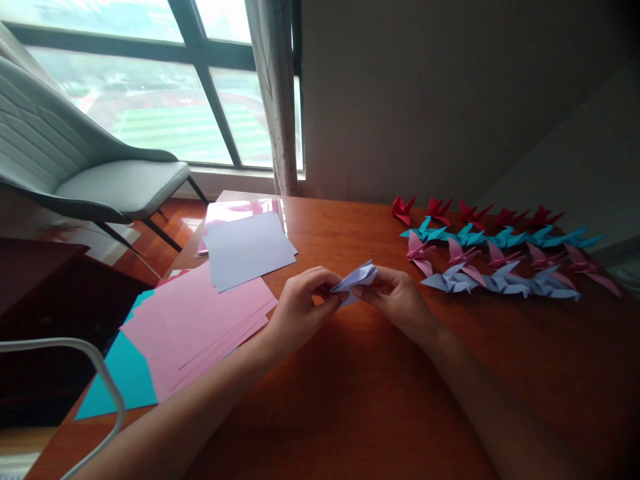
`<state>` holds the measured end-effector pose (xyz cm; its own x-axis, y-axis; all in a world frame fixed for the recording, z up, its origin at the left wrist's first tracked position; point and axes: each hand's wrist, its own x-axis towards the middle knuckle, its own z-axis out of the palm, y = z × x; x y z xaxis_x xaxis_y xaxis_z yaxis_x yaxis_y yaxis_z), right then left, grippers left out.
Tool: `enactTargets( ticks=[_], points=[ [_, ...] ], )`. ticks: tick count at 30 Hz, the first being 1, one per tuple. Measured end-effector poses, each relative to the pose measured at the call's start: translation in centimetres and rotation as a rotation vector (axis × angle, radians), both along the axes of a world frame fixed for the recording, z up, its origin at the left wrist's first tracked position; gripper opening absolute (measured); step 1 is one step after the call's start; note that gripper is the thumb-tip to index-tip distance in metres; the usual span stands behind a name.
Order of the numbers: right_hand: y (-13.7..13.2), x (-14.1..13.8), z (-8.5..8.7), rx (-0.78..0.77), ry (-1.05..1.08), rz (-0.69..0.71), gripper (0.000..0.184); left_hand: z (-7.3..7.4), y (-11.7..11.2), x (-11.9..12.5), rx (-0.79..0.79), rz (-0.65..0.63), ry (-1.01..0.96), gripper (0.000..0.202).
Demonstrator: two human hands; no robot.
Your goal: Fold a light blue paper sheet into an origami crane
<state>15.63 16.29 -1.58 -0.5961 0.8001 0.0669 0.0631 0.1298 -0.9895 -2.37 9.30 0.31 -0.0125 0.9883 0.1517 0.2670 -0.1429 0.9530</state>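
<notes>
Fingers of your left hand (300, 297) and right hand (395, 293) pinch a folded lavender paper figure (356, 279) — one at each end; it hangs above the reddish wooden tabletop (350, 400).

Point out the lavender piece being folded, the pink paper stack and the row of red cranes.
Lavender piece (357, 277): head view, on its upper flap between both hands.
Pink stack (200, 320): head view, top sheet's middle.
Red cranes (473, 213): head view, the row's third crane.

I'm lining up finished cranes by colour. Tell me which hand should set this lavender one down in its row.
Probably the right hand: it already pinches the lavender crane, and the lavender row lies on its side. The left hand would have to cross over.
</notes>
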Motion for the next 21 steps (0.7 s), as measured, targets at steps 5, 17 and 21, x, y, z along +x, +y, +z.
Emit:
enactTargets(
  ticks=[5, 17, 21],
  points=[
    [0.04, 0.07, 0.06, 0.000, 0.010, 0.000, 0.022, 0.00, -0.08, 0.08, 0.001, -0.023, -0.012, 0.007],
    [-0.25, 0.23, 0.79, -0.078, -0.107, 0.205, 0.020, -0.23, 0.03, -0.21, -0.085, -0.077, -0.122, 0.019],
    [-0.41, 0.20, 0.70, -0.125, -0.132, 0.238, 0.021, -0.45, 0.05, -0.22, -0.081, -0.077, -0.092, 0.019]
  ],
)
